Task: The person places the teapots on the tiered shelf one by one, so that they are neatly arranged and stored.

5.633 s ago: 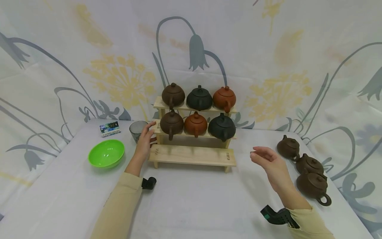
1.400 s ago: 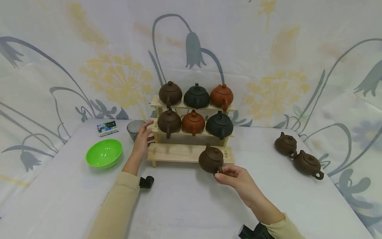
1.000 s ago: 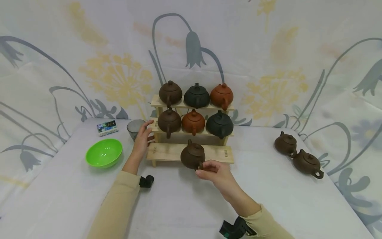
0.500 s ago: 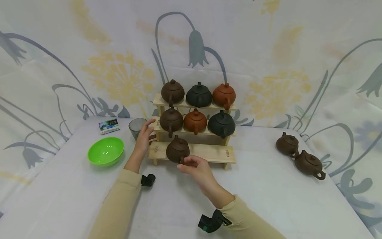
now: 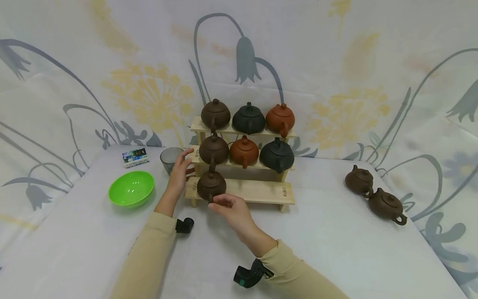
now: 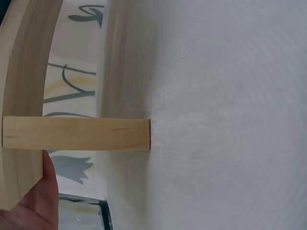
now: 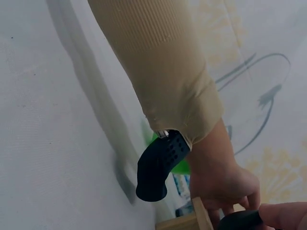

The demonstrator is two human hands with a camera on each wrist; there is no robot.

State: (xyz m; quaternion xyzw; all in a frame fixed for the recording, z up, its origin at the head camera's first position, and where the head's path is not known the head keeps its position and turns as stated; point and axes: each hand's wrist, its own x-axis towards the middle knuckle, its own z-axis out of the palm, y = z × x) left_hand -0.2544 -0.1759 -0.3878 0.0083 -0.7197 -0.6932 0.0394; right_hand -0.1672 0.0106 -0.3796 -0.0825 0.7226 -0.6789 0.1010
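My right hand (image 5: 235, 214) pinches the handle of a dark brown teapot (image 5: 211, 185) at the left end of the bottom shelf of a three-tier wooden stand (image 5: 257, 190). The teapot overlaps the shelf in the head view, its spout pointing away. My left hand (image 5: 178, 176) grips the left end of the middle shelf; the left wrist view has part of that hand (image 6: 41, 206) behind the board. On the middle shelf sit a brown teapot (image 5: 214, 148), a reddish one (image 5: 244, 150) and a black one (image 5: 277, 154). Another brown (image 5: 215, 113), black (image 5: 249, 118) and reddish teapot (image 5: 280, 118) line the top.
Two more dark brown teapots (image 5: 359, 181) (image 5: 386, 205) stand close together at the table's right side. Left of the stand are a grey glass cup (image 5: 171, 158), a green bowl (image 5: 131, 189) and a small patterned box (image 5: 135, 157). A flower-patterned cloth (image 5: 336, 62) hangs behind.
My right hand has taken the nearest of three brown teapots on the right and carried it left, across the bottom shelf to its left end. My left hand keeps its place on the stand.
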